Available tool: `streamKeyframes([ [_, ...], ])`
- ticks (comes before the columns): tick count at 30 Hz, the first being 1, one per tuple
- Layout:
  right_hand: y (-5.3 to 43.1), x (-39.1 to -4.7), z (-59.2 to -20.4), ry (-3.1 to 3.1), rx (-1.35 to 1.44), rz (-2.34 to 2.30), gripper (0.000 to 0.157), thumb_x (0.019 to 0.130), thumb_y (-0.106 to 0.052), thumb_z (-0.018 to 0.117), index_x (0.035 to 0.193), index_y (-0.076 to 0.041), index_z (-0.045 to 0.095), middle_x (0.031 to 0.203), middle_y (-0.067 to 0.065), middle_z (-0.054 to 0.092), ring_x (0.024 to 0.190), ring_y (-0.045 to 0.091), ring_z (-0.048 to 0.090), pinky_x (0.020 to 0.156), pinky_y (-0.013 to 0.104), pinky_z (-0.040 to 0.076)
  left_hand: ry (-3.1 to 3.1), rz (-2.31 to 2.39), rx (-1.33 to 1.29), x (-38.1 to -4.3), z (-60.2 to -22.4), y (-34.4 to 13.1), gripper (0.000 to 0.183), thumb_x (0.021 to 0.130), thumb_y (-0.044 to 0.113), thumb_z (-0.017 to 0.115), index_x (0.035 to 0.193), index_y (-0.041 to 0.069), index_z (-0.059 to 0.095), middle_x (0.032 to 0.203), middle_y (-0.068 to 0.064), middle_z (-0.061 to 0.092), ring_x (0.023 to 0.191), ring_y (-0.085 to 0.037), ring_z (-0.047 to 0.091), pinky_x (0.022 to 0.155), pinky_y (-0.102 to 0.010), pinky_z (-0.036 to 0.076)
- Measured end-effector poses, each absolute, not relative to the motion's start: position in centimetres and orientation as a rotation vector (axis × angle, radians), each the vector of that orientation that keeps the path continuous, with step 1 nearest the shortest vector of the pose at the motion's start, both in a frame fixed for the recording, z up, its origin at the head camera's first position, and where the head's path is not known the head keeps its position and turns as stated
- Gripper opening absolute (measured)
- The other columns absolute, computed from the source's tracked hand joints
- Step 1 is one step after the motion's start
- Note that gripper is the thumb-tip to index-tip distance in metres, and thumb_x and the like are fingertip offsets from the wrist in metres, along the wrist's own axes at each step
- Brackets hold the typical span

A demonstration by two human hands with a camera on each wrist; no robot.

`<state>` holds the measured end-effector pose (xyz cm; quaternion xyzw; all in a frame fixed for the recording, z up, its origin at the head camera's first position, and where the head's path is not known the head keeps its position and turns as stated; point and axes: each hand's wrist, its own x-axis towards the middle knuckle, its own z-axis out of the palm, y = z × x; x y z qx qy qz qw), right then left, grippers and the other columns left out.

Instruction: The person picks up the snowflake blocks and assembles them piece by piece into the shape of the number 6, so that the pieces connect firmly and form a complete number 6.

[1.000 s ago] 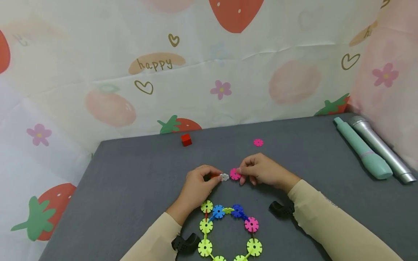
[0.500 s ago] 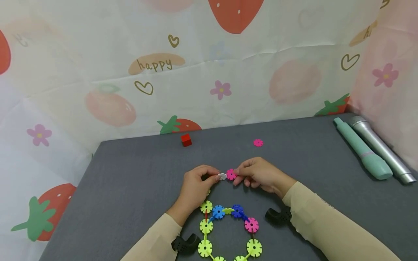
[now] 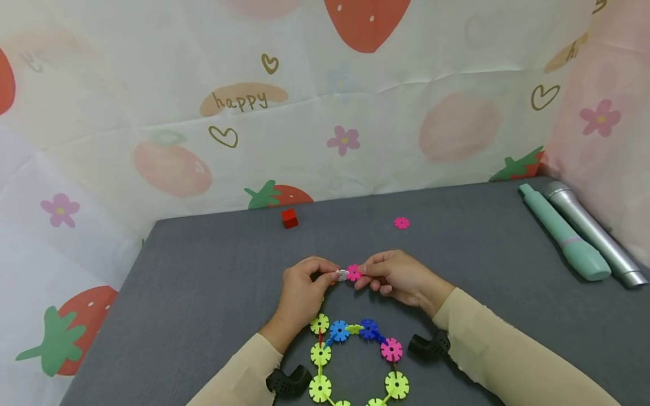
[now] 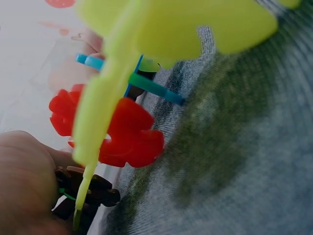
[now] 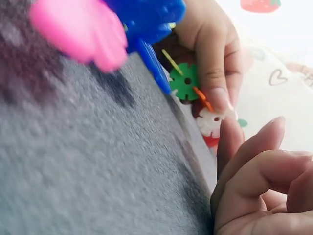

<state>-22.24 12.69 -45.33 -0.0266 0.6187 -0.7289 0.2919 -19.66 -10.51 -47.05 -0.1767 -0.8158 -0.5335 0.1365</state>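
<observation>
My left hand (image 3: 303, 290) pinches a white notched snowflake disc (image 3: 342, 275) between thumb and fingers. In the right wrist view this white disc joins an orange disc (image 5: 202, 99) seen edge-on, then a green disc (image 5: 183, 82). A pink snowflake disc (image 3: 354, 273) is pinched in my right hand (image 3: 401, 281), its edge against the white one. Whether their slots interlock cannot be made out. Below the hands lies a loop of linked discs, among them a yellow-green disc (image 3: 320, 354), a light blue disc (image 3: 339, 331) and a dark blue disc (image 3: 369, 329).
A loose pink disc (image 3: 402, 223) and a red cube (image 3: 290, 218) sit towards the back of the grey table (image 3: 213, 270). At the right lie a mint-green microphone-shaped object (image 3: 566, 234) and a silver microphone (image 3: 594, 234). A patterned cloth (image 3: 304, 163) hangs behind.
My right hand has moved left, bringing the pink disc from a gap away up against the white one. The left hand has shifted slightly left with the white disc.
</observation>
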Motion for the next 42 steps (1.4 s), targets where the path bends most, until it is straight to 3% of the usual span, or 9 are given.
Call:
streamKeyframes([
  [8,12.2,-22.1,-45.6,1.637,-0.087,-1.97,0.017,0.112,-0.006,0.06,0.104,0.001,0.072,0.091,0.011,0.078,0.067,0.007,0.059,0.055,0.018,0.046,-2.314,-1.544,-0.506,-19.8,-47.0,-10.5,0.01,0.096,-0.003,0.083,0.09,0.006,0.082,0.098,-0.001,0.078,0.092,-0.019,0.073,0.077,-0.03,0.059],
  [14,12.8,-22.6,-45.3,1.9,-0.185,-1.842,0.024,0.112,-0.019,0.065,0.114,0.003,0.074,0.097,0.014,0.078,0.071,0.015,0.065,0.06,0.026,0.051,-2.419,-1.557,-0.427,-19.8,-47.0,-10.7,0.003,0.1,0.007,0.082,0.098,0.007,0.083,0.098,0.002,0.077,0.088,-0.016,0.069,0.074,-0.029,0.056],
  [25,15.3,-24.1,-44.5,2.255,-0.226,-1.98,0.044,0.111,-0.036,0.068,0.125,0.006,0.067,0.111,0.017,0.073,0.098,0.032,0.067,0.079,0.036,0.057,-2.498,-1.556,-0.38,-19.7,-47.3,-11.1,0.007,0.102,0.01,0.08,0.106,0.012,0.085,0.094,0.005,0.073,0.088,-0.018,0.062,0.075,-0.034,0.052],
  [30,16.5,-25.0,-45.0,2.332,-0.263,-2.062,0.049,0.112,-0.037,0.066,0.135,0.006,0.063,0.12,0.02,0.071,0.108,0.036,0.066,0.085,0.038,0.057,-2.506,-1.571,-0.403,-19.7,-47.3,-11.2,0.009,0.102,0.009,0.079,0.108,0.013,0.084,0.096,0.007,0.073,0.09,-0.017,0.062,0.077,-0.034,0.052],
  [35,17.9,-26.0,-45.9,2.498,-0.374,-2.028,0.044,0.114,-0.033,0.063,0.139,0.003,0.062,0.128,0.022,0.069,0.117,0.038,0.064,0.089,0.037,0.055,-2.509,-1.58,-0.408,-19.7,-47.2,-11.2,0.009,0.103,0.008,0.077,0.108,0.012,0.084,0.094,0.006,0.073,0.089,-0.019,0.06,0.076,-0.035,0.05],
  [39,18.8,-26.7,-46.5,2.578,-0.425,-2.002,0.042,0.115,-0.031,0.061,0.141,0.002,0.061,0.129,0.021,0.067,0.117,0.034,0.063,0.091,0.033,0.053,-2.528,-1.581,-0.4,-19.6,-47.2,-11.3,0.011,0.105,0.008,0.075,0.109,0.013,0.084,0.09,0.007,0.071,0.088,-0.02,0.057,0.075,-0.036,0.049],
  [42,19.3,-27.2,-46.7,2.633,-0.405,-1.966,0.045,0.115,-0.034,0.061,0.142,0.002,0.061,0.127,0.021,0.067,0.113,0.034,0.062,0.091,0.037,0.052,-2.541,-1.579,-0.399,-19.6,-47.1,-11.3,0.013,0.106,0.008,0.074,0.111,0.014,0.084,0.091,0.007,0.071,0.088,-0.02,0.057,0.075,-0.036,0.049],
])
